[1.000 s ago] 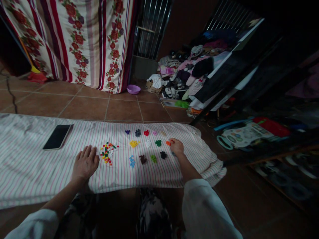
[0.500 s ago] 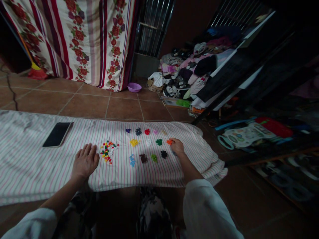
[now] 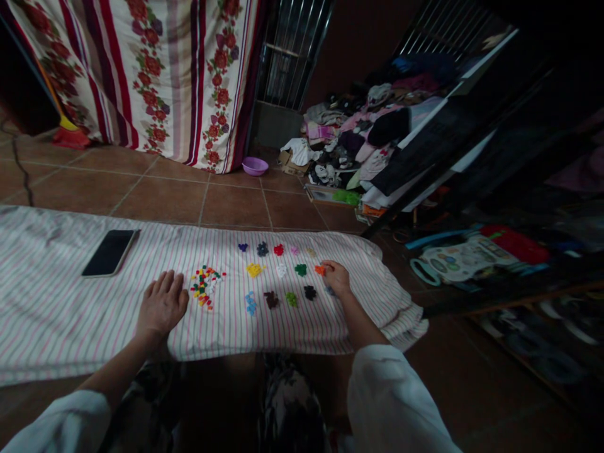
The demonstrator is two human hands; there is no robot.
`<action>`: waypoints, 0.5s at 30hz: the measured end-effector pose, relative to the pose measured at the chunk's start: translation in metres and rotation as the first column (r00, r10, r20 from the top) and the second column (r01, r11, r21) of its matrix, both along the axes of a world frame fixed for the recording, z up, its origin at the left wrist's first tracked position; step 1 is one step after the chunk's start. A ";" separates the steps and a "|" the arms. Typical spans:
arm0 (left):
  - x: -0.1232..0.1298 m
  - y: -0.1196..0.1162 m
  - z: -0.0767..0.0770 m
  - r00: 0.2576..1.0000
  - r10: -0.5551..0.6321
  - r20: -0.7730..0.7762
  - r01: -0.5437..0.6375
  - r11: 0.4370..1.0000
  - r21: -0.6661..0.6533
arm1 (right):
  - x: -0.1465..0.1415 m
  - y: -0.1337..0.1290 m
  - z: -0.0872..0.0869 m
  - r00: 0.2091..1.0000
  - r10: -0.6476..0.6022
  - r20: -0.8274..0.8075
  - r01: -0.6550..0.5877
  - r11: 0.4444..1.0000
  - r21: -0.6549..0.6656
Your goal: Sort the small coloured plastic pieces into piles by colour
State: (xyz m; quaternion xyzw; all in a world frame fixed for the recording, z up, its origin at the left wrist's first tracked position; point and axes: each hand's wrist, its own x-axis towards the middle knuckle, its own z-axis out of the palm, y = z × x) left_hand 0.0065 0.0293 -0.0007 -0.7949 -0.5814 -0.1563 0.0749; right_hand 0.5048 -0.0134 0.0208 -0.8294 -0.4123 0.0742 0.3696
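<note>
My left hand [image 3: 163, 302] lies flat on the striped cloth [image 3: 212, 336], fingers a little apart, left of a mixed pile of small colored pieces [image 3: 204, 286]. My right hand [image 3: 336, 277] has its fingers pressed together at the orange pieces [image 3: 320, 270]; whatever lies between the fingertips is too small to make out. Other small heaps sorted by color stand in rows, among them yellow [image 3: 255, 270], dark green [image 3: 301, 269], red [image 3: 279, 250], light blue [image 3: 250, 303], brown [image 3: 271, 300] and black pieces [image 3: 310, 292]. Some bluish-grey pieces are partly hidden beneath my right hand.
A dark-screened phone [image 3: 109, 253] rests on the cloth at the left. Beyond, a purple bowl [image 3: 255, 166] sits on the tiled floor near a floral curtain [image 3: 179, 82] and a heap of clothes [image 3: 349, 135]. A dark rack frame [image 3: 495, 299] stands at the right.
My right hand has shifted very slightly right and stays at the orange pieces. My left hand rests in the same place.
</note>
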 end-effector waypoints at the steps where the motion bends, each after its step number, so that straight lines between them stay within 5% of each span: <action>1: 0.000 0.000 0.000 1.000 0.002 -0.006 -0.002 1.000 0.002 | -0.003 -0.001 0.002 1.000 -0.002 0.009 0.002 1.000 0.002; 8: -0.001 0.001 -0.003 1.000 0.006 0.019 -0.006 1.000 0.007 | -0.050 -0.003 0.011 0.980 0.126 0.157 -0.146 0.982 0.123; 15: 0.001 0.002 -0.001 0.999 0.009 0.040 -0.008 1.000 -0.027 | -0.160 -0.008 0.016 0.870 0.461 0.177 -0.491 0.842 0.222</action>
